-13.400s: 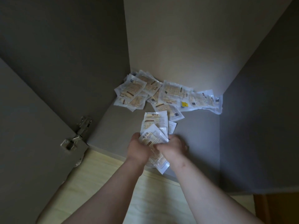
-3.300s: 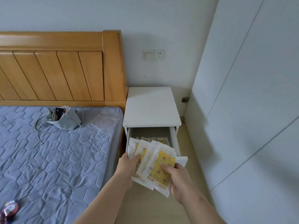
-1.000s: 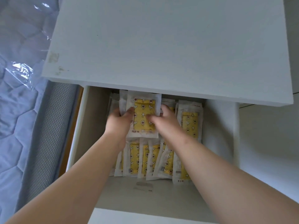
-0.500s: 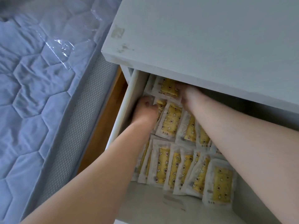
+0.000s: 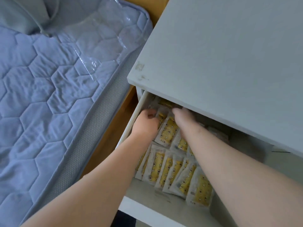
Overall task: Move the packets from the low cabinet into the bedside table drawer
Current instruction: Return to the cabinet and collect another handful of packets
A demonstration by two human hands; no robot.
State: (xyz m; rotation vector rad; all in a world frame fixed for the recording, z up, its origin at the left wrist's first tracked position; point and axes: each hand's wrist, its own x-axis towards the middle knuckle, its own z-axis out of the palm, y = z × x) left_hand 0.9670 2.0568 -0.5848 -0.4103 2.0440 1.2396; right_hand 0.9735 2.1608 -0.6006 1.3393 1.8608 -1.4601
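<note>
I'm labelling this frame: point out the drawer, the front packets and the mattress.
drawer [image 5: 164, 215], head view, on its front panel.
front packets [image 5: 199, 188], head view, on one yellow face.
mattress [image 5: 49, 104], head view, on its quilted top.

You are reaching both bare arms forward and down, side by side. Your left forearm is running up from the lower left and your right forearm from the lower right, the two converging toward the wrists. Your left grip is showing its back, wrist straight, with the fingers curling under into shadow; whether they are pinching anything is not clear. Your right grip is lying just beside it, a little farther forward, palm down, its fingers stretching ahead and looking blurred at the tips. The two grips are sitting close together but not touching
</note>
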